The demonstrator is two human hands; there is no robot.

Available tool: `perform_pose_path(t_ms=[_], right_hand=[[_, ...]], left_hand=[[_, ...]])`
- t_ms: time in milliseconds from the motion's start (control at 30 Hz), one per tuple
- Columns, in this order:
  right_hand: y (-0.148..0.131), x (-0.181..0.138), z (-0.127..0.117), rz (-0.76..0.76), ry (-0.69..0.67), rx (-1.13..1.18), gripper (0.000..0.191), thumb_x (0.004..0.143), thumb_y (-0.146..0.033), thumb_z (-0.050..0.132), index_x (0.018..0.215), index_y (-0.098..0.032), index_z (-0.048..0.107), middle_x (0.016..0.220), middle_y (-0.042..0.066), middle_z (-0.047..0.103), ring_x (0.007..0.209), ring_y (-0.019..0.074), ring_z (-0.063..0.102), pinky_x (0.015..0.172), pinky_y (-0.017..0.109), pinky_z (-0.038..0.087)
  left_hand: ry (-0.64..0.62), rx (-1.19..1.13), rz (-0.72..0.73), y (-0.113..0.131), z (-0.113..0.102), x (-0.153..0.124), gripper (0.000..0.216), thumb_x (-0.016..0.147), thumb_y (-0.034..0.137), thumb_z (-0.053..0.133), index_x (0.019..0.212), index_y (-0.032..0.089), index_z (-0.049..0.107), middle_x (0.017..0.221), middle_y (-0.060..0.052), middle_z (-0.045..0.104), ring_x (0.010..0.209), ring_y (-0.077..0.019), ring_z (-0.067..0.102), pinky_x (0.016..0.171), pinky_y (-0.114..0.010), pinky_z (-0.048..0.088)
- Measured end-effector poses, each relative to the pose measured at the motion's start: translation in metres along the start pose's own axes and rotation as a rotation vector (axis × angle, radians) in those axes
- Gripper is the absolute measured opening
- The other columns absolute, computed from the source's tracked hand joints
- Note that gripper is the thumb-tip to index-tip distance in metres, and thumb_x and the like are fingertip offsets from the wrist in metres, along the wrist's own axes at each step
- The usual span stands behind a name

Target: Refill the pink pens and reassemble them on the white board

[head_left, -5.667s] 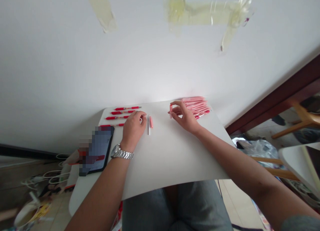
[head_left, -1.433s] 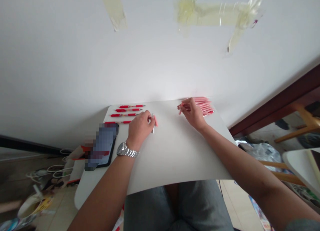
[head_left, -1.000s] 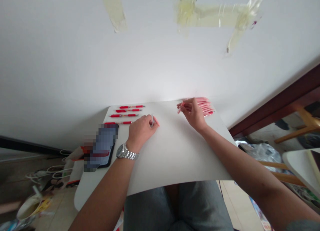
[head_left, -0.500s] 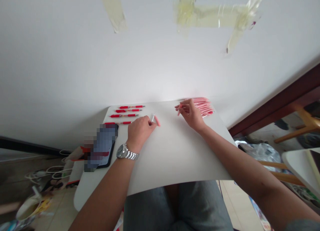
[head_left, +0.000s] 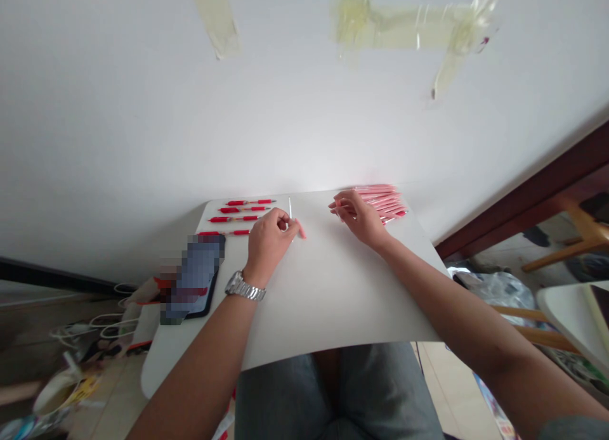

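My left hand (head_left: 275, 236), with a metal watch on its wrist, pinches a thin whitish rod (head_left: 290, 205) that points towards the wall. Beside its thumb tip is a short pink tubular piece (head_left: 301, 229); whether the fingers touch it I cannot tell. My right hand (head_left: 361, 218) is closed at the fingertips around a small pink piece (head_left: 337, 204), mostly hidden. Just behind and right of that hand lies a pile of pink pen-like sticks (head_left: 387, 202). Several red pens (head_left: 238, 219) lie in a spaced column left of my left hand.
A dark phone (head_left: 202, 278), partly pixelated, rests on the left side of the white table (head_left: 333, 300). The wall (head_left: 304, 123) stands right behind the table. Cables (head_left: 111, 323) and a bin (head_left: 54, 389) are on the floor at left; a wooden chair (head_left: 556, 237) is at right.
My left hand has shifted slightly up and right, and the rod in it now stands out further towards the wall. My right hand has moved a little left.
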State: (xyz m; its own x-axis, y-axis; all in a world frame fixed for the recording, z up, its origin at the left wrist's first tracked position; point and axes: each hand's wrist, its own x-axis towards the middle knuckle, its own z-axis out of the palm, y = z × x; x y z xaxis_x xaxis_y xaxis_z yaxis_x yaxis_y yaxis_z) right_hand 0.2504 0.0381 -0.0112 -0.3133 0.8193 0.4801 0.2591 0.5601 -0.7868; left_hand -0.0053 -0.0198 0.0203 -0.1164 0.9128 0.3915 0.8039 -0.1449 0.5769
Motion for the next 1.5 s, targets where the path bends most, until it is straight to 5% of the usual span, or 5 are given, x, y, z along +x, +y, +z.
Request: perform_pose_path(t_ms=[167, 333, 533, 800, 1500], right_hand=[[-0.008, 0.0, 0.0, -0.009, 0.025, 0.056, 0.032, 0.106, -0.058, 0.055, 0.117, -0.028, 0.052, 0.117, 0.01, 0.078, 0.096, 0.0218, 0.08, 0.087, 0.042, 0.066], [-0.009, -0.002, 0.003, 0.005, 0.014, 0.1, 0.036, 0.104, -0.058, 0.06, 0.124, -0.029, 0.052, 0.117, 0.009, 0.08, 0.093, 0.0202, 0.08, 0.087, 0.041, 0.067], [-0.009, -0.004, 0.006, -0.024, -0.019, -0.022, 0.034, 0.1, -0.057, 0.067, 0.113, -0.025, 0.066, 0.11, 0.007, 0.081, 0.095, 0.0222, 0.079, 0.091, 0.041, 0.065], [-0.018, -0.006, 0.009, -0.13, -0.106, -0.196, 0.023, 0.104, -0.042, 0.064, 0.113, -0.023, 0.072, 0.094, 0.003, 0.077, 0.074, 0.0148, 0.066, 0.069, 0.027, 0.049], [-0.027, -0.011, 0.016, -0.131, -0.172, -0.179, 0.022, 0.107, -0.039, 0.06, 0.118, -0.022, 0.069, 0.1, 0.005, 0.078, 0.077, 0.0152, 0.065, 0.069, 0.026, 0.047]], left_hand=[[0.037, -0.375, 0.016, 0.0, 0.004, 0.004, 0.009, 0.087, 0.021, 0.063, 0.081, 0.023, 0.056, 0.067, 0.003, 0.063, 0.061, -0.014, 0.056, 0.059, -0.026, 0.041], [-0.076, -0.781, -0.03, 0.0, 0.012, 0.005, 0.014, 0.094, 0.029, 0.065, 0.086, 0.022, 0.056, 0.071, 0.004, 0.062, 0.063, -0.0126, 0.064, 0.064, -0.025, 0.051], [-0.054, -1.055, -0.076, 0.0, 0.018, 0.003, 0.021, 0.094, 0.036, 0.074, 0.093, 0.022, 0.06, 0.088, 0.001, 0.069, 0.072, -0.0131, 0.073, 0.073, -0.028, 0.061], [-0.05, -1.176, -0.098, 0.001, 0.021, 0.002, 0.021, 0.094, 0.035, 0.078, 0.094, 0.021, 0.062, 0.095, -0.002, 0.076, 0.072, -0.0136, 0.075, 0.078, -0.031, 0.065], [-0.192, -1.117, 0.028, 0.007, 0.022, -0.005, 0.023, 0.096, 0.035, 0.078, 0.112, 0.021, 0.07, 0.098, -0.005, 0.074, 0.079, -0.0165, 0.069, 0.079, -0.036, 0.061]])
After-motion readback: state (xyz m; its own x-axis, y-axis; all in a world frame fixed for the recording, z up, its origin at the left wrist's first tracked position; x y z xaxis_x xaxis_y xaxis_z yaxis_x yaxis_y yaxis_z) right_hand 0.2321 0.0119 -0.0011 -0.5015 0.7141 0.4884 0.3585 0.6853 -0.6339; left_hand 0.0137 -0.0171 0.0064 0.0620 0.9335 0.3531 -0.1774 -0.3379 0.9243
